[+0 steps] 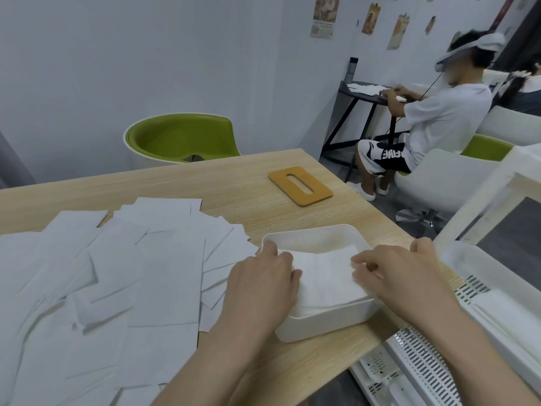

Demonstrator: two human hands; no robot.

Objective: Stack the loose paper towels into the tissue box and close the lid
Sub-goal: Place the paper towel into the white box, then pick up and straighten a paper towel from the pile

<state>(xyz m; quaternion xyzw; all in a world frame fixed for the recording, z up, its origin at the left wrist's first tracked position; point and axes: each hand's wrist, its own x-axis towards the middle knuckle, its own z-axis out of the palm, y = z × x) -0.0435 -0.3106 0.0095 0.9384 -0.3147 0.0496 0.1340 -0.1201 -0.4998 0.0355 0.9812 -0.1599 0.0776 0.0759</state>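
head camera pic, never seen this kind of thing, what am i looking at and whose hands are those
There is only one picture, taken by a wide-angle camera worn on a person's head, looking forward and down. No machine is involved; the two bare hands belong to the wearer.

The left hand and the right hand both rest on a stack of paper towels inside a white tissue box, with fingers bent onto the top sheet. Whether they pinch it or only press is hard to tell.

The box stands on a wooden table. To its left lie many loose paper towels, still to be stacked. Farther back lies the wooden lid with its slot, not yet on the box.

Another person sits at a separate desk behind.
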